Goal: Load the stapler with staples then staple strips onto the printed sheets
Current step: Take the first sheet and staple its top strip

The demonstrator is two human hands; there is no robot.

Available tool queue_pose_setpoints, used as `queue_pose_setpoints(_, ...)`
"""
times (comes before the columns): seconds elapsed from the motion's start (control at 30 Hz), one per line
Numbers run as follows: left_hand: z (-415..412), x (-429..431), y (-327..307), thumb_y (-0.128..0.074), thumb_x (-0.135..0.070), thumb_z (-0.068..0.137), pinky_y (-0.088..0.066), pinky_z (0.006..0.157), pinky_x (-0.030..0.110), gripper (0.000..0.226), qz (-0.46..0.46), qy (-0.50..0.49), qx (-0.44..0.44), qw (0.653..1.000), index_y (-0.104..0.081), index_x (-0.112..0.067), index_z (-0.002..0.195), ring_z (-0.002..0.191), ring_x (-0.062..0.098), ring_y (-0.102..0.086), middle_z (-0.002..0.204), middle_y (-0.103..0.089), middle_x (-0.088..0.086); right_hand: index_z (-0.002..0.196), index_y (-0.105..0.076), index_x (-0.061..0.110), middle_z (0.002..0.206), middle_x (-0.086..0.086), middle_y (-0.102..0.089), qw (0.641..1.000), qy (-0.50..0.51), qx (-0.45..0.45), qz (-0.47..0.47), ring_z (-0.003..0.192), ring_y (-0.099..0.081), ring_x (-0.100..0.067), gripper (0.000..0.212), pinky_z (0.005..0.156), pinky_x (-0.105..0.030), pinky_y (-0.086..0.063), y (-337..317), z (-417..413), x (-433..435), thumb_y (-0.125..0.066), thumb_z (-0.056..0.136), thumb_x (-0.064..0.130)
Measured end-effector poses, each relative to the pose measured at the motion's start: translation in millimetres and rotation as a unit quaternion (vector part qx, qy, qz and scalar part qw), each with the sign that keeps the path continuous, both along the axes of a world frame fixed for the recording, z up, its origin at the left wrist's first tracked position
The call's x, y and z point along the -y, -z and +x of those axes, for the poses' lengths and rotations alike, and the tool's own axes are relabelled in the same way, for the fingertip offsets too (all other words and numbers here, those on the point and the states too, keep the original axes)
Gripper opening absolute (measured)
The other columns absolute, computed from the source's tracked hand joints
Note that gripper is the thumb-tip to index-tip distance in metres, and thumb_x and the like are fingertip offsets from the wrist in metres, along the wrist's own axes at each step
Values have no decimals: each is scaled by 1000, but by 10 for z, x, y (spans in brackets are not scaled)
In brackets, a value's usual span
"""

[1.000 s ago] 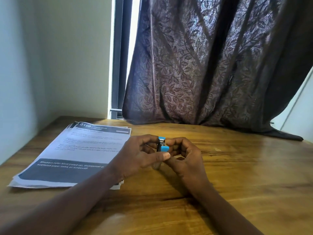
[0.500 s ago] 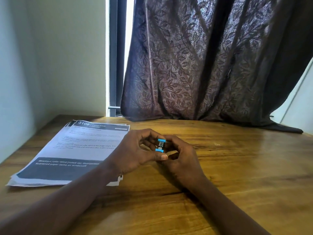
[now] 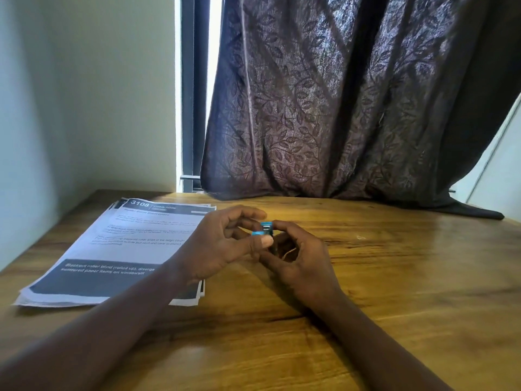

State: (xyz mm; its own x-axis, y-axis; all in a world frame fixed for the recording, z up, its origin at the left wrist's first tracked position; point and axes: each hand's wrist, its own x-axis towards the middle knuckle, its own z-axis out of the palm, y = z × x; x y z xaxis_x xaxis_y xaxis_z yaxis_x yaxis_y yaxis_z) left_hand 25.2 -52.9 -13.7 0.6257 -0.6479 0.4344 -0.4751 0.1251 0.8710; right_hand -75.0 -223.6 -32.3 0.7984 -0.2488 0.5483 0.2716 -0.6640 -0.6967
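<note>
A small blue stapler (image 3: 265, 229) is held just above the wooden table (image 3: 394, 277), pinched between both hands. My left hand (image 3: 222, 244) grips it from the left with thumb and fingers. My right hand (image 3: 298, 258) closes around it from the right and below, hiding most of its body. A stack of printed sheets (image 3: 124, 249) with dark header and footer bands lies on the table to the left, partly under my left wrist. A tiny pale bit, perhaps a staple (image 3: 361, 237), lies on the wood to the right. No strips are visible.
A dark leaf-patterned curtain (image 3: 352, 108) hangs behind the table and drapes onto its far edge. A wall (image 3: 84, 94) bounds the left side, with a window frame (image 3: 194, 94) beside the curtain.
The stapler has tilted and sunk a little in my fingers; both hands stay in the same place above the table, fingers shifting around it.
</note>
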Motion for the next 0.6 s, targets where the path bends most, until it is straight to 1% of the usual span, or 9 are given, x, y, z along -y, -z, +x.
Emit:
queue_pose_setpoints(0.07,8,-24,-60,-78,-43,79,-62,78,34,52,-3,-39,3,999,-68,-20,125,96,21,-76,106,-75,3,126,-68,30,87,8,-72,998,40,0,-46,72,-63,-7,49,63,-24,-52,7,-9,30,-81,81,45)
queue_pose_setpoints(0.1,24,-42,-94,-74,-46,78,-61,74,31,53,-1,-74,18,997,-68,-20,124,93,19,-76,104,-76,1,129,-67,28,92,9,-72,994,73,-7,-76,74,-61,-4,52,66,-21,-49,10,-5,45,-78,83,48)
queue_pose_setpoints(0.17,89,-100,-147,-71,-51,77,-62,72,30,50,4,-139,40,989,-72,-21,118,89,14,-76,101,-76,-2,134,-65,24,102,5,-68,979,143,-40,-140,84,-57,-6,57,72,-23,-44,17,18,75,-71,86,54)
queue_pose_setpoints(0.23,169,-175,-165,-73,-48,82,-63,73,31,37,10,-188,58,981,-76,-25,110,86,9,-74,97,-77,-7,134,-64,22,107,2,-62,959,180,-104,-190,92,-53,-11,56,74,-26,-38,6,32,69,-63,90,57)
queue_pose_setpoints(0.3,238,-252,-149,-75,-40,87,-59,74,25,20,33,-236,106,966,-77,-27,103,85,1,-72,94,-76,-14,135,-60,21,118,-1,-60,944,187,-163,-220,98,-51,-12,55,78,-27,-39,2,40,37,-59,93,57)
queue_pose_setpoints(0.37,256,-351,-119,-75,-38,89,-54,75,24,16,70,-268,158,948,-77,-26,99,86,-5,-69,93,-75,-20,137,-57,19,126,-2,-59,933,196,-188,-238,106,-54,-15,57,84,-29,-46,4,34,8,-56,95,57)
queue_pose_setpoints(0.47,264,-584,-89,-77,-42,86,-57,81,31,21,120,-316,210,918,-77,-25,100,90,6,-70,101,-76,-13,142,-51,22,130,-1,-52,913,223,-196,-278,114,-54,-18,61,89,-33,-49,-41,-13,-36,-48,96,62)
queue_pose_setpoints(0.53,277,-814,-101,-78,-43,85,-54,85,34,26,159,-362,243,886,-76,-25,103,95,14,-69,109,-76,-8,142,-49,25,127,0,-48,905,238,-152,-320,113,-52,-18,61,88,-35,-50,-78,-58,-81,-42,96,64)
queue_pose_setpoints(0.6,326,-1084,-109,-80,-44,83,-50,89,39,31,205,-413,261,848,-75,-25,107,101,21,-67,114,-75,-3,137,-55,25,120,0,-50,908,230,-90,-339,108,-52,-18,56,85,-35,-51,-105,-69,-176,-41,97,62)
